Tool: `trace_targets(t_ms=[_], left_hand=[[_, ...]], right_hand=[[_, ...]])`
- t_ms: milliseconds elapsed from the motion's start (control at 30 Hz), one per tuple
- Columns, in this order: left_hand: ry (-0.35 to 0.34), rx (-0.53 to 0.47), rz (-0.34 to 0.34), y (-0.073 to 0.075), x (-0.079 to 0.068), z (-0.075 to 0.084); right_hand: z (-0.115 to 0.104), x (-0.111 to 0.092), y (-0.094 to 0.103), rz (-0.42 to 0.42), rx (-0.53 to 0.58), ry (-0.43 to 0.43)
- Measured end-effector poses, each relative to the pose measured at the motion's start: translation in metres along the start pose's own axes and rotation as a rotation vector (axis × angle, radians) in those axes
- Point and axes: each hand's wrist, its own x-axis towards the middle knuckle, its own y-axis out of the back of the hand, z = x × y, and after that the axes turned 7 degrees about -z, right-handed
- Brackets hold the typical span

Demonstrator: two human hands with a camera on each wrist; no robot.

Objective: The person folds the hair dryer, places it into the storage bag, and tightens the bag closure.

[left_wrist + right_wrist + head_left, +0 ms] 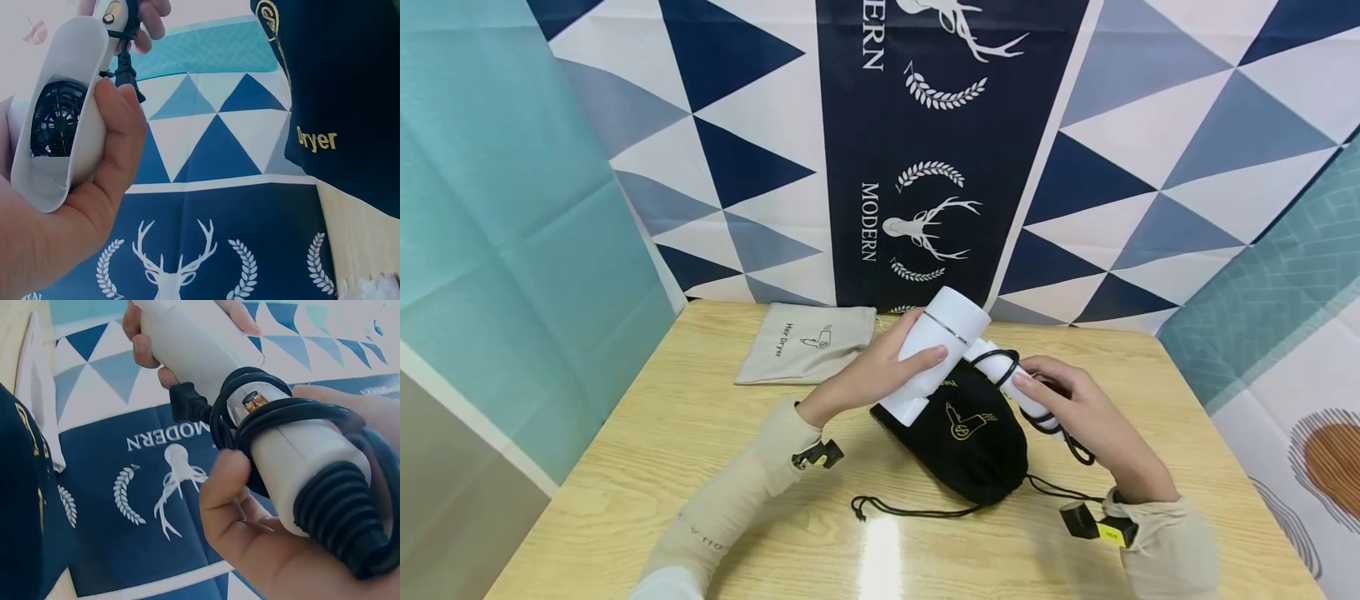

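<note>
A pale yellow wood-grain tabletop spreads wide, a bright white streak of reflected light blazing at its near side! Up behind it goes a navy, grey-blue and white triangle-patterned backdrop, and down its middle runs a dark navy band with white stag heads, leafy wreaths and the word MODERN. Left flank: a teal side covering, white and taupe lower down. Right flank: teal again, then white, with a brown rounded patch amid thin dark lines!
</note>
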Motion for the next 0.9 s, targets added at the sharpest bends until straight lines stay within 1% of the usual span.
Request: trace_targets(t_ms=[200,333,433,533,667,767,867,900], left_hand=[[0.004,-0.019,0.015,0.003,-0.016,-0.004],[0.014,-0.035,0.022,0.004,-0.028,-0.010],[0.024,-0.038,0.039,0.003,-0.035,-0.014],[0.036,-0.049,0.046,0.003,-0.044,-0.003],[0.047,-0.047,0.058,0.004,-0.053,0.016],[0.049,-0.037,0.074,0.005,-0.057,0.020],[0.036,-0.036,0.087,0.005,-0.058,0.021],[0.031,-0.034,0.088,0.005,-0.058,0.019]], right_hand=[[-0.006,0.004,-0.014,-0.098,0.170,0.047],[-0.008,0.005,-0.023,-0.115,0.209,0.052],[-0.007,0.007,-0.030,-0.111,0.211,0.066],[-0.005,0.007,-0.035,-0.096,0.194,0.078],[-0.004,0.008,-0.039,-0.073,0.164,0.086],[-0.005,0.009,-0.040,-0.069,0.157,0.100],[-0.008,0.009,-0.041,-0.065,0.144,0.113],[-0.009,0.008,-0.041,-0.060,0.136,0.113]])
